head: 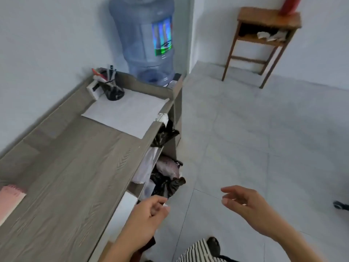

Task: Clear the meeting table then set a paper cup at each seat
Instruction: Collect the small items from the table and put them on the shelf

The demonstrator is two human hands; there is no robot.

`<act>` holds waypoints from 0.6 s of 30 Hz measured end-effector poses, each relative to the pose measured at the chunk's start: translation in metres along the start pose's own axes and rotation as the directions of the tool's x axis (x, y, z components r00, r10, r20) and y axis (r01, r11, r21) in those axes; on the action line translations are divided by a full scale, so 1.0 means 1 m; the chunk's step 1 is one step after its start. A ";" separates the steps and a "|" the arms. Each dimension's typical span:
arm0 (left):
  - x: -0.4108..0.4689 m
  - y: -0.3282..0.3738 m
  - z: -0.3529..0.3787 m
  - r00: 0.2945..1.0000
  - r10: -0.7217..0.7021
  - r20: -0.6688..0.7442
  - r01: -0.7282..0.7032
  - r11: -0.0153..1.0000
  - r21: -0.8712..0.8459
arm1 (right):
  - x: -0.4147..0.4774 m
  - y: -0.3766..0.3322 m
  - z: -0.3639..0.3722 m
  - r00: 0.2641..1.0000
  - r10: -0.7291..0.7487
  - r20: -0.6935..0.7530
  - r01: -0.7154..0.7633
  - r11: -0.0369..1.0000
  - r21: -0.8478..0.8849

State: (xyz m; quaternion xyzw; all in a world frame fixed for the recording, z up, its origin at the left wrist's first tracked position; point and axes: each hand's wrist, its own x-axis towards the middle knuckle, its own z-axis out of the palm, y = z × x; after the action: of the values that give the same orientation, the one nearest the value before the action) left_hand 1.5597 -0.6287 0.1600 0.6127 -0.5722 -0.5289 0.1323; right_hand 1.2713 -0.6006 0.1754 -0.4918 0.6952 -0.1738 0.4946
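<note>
My left hand point(149, 214), curled on I can't tell what, is just beside the cabinet point(75, 167) shelves; my slack, empty right hand point(243, 207) lies farther off.

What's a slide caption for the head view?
Beside a grey cabinet topped with a paper sheet and pen holder, left hand and right hand hover; water jug behind.

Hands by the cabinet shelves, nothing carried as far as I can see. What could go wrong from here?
1. The left hand is close to the black bags bulging out of the shelves. Reaching in could snag one and drag it onto the floor.
2. The paper sheet lies right up to the front edge of the cabinet. A passing brush could slide it off.
</note>
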 end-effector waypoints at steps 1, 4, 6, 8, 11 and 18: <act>0.013 0.018 0.015 0.999 0.020 0.029 -0.021 0.999 0.039 | 0.001 0.011 -0.021 0.999 0.010 -0.032 -0.010 1.000 0.001; 0.053 0.073 0.059 0.986 0.092 0.138 -0.109 0.987 0.121 | 0.006 0.043 -0.082 0.985 0.046 -0.165 -0.045 0.999 0.013; 0.074 0.104 0.083 0.965 0.118 0.236 -0.160 0.972 0.170 | 0.007 0.064 -0.115 0.969 0.074 -0.237 -0.070 0.997 0.029; 0.098 0.131 0.102 0.938 0.124 0.325 -0.190 0.966 0.178 | 0.009 0.080 -0.141 0.947 0.110 -0.301 -0.084 0.992 0.097; 0.141 0.164 0.119 0.911 0.092 0.401 -0.203 0.949 0.242 | 0.018 0.098 -0.175 0.930 0.174 -0.324 -0.127 0.979 0.161; 0.286 0.263 0.149 0.903 0.120 0.413 -0.264 0.913 0.312 | 0.078 0.133 -0.285 0.863 0.312 -0.397 -0.228 0.942 0.245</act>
State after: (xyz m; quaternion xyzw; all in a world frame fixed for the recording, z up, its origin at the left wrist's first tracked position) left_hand 1.2317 -0.8848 0.1598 0.4502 -0.7325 -0.5087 -0.0451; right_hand 0.9561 -0.6766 0.1668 -0.2892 0.8293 -0.2721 0.3932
